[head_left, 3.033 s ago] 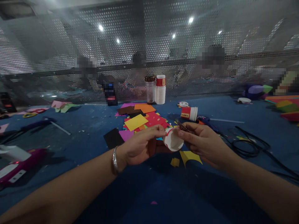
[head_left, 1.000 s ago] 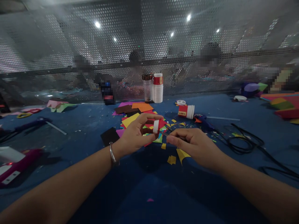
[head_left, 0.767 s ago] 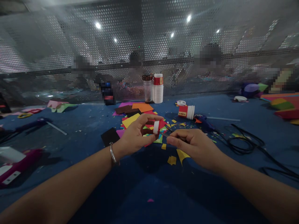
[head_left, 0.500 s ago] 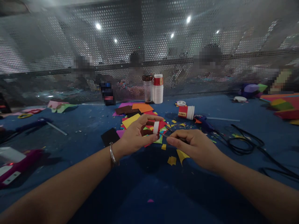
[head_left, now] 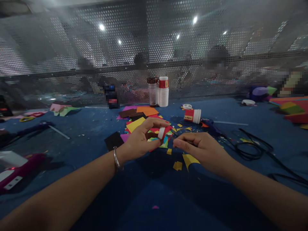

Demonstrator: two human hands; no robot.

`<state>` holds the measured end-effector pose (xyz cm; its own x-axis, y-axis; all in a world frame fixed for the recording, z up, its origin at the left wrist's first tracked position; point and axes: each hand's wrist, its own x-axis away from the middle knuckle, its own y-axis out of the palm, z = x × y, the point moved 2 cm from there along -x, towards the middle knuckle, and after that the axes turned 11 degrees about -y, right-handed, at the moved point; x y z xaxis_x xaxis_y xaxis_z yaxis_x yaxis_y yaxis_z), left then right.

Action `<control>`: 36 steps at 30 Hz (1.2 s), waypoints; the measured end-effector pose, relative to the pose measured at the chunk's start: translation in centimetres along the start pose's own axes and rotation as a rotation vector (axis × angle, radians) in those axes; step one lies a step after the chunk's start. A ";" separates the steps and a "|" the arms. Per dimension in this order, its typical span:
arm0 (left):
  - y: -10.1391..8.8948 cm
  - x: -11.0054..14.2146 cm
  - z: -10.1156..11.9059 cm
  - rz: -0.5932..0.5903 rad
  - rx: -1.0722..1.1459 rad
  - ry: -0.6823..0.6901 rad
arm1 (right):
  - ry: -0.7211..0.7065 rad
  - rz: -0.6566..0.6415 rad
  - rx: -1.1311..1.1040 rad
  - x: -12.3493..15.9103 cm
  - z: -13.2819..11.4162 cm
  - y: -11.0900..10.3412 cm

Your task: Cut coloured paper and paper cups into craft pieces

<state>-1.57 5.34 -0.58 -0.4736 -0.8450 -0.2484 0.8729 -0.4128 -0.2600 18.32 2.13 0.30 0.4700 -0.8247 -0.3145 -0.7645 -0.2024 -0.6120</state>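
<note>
My left hand is closed round a small red-and-white piece of paper cup, held between the thumb and the bent fingers. In my right hand is a pair of scissors; their blades point left at the red side of the cup piece. Most of the handles are hidden by the fingers. Under and behind the hands lie coloured paper sheets, a yellow one among them. Yellow scraps lie just below the blades. Beyond the right hand, a red-and-white paper cup rests on its side.
A stack of paper cups and a clear bottle stand by the perforated screen. To the right are a blue glue gun and its coiled black cord. A purple power strip is at left, below another glue gun.
The cup piece has tilted slightly in my left hand. My right hand and the scissors have shifted very little.
</note>
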 end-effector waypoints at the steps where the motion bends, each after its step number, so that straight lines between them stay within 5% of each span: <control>1: 0.0 0.0 0.0 0.003 -0.010 0.006 | -0.004 0.004 -0.004 0.0 0.0 0.0; 26: -0.5 0.0 0.5 0.011 -0.121 0.068 | 0.019 -0.011 -0.048 0.0 -0.2 -0.2; 36: -0.3 0.0 0.3 -0.040 0.043 -0.085 | 0.059 -0.018 -0.111 -0.1 -0.1 0.0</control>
<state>-1.82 5.35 -0.19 -0.4984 -0.8525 -0.1576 0.8585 -0.4599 -0.2271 18.23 2.18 0.45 0.4600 -0.8494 -0.2588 -0.8019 -0.2722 -0.5319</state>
